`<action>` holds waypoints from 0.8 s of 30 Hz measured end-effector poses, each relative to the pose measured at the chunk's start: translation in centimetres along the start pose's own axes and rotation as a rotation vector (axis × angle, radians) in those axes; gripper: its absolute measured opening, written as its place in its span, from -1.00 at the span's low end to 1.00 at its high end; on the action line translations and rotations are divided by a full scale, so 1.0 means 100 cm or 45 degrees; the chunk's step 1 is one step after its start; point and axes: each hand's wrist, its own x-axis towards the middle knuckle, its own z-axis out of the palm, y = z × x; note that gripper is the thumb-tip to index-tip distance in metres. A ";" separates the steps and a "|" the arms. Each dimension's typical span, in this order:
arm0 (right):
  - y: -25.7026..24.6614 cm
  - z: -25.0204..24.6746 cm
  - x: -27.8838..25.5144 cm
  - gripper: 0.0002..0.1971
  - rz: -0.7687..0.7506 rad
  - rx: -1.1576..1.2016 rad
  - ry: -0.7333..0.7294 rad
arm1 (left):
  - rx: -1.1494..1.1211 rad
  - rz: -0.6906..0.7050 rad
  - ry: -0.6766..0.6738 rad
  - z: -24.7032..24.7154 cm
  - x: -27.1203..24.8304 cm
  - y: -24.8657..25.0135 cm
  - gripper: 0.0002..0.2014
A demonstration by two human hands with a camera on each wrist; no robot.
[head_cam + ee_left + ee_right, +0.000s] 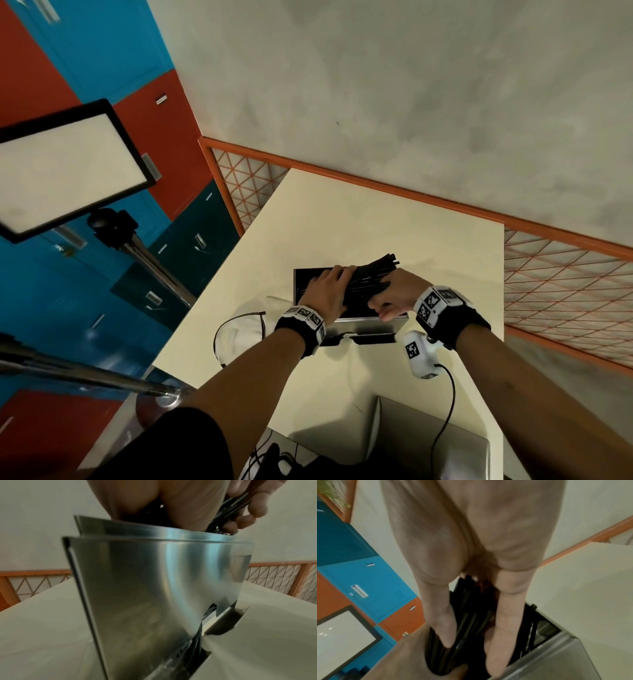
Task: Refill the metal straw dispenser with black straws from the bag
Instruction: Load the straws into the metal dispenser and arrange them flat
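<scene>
The pale surface [428, 240] carries the metal straw dispenser [368, 325], open at the top. Over that opening, both hands clutch one bundle of black straws [371, 277]: the left hand [325, 291] wraps its near end, the right hand [399, 291] its middle.

You are reaching both bare forearms forward side by side, your left hand [325, 291] lying palm-down with fingers curling over the black straws [371, 279], while your right hand [397, 294] is gripping the same bundle from the other side.
</scene>
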 end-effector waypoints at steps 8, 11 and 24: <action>0.029 -0.040 -0.024 -0.54 -0.028 0.067 0.206 | -0.026 -0.094 -0.119 -0.001 0.001 -0.003 -0.05; 0.030 -0.027 -0.018 -0.39 -0.149 0.150 0.665 | -0.003 -0.083 -0.169 -0.002 0.004 -0.001 -0.03; 0.010 0.041 0.020 -0.67 -0.446 0.399 0.940 | -0.084 -0.056 -0.228 -0.003 0.000 -0.028 -0.03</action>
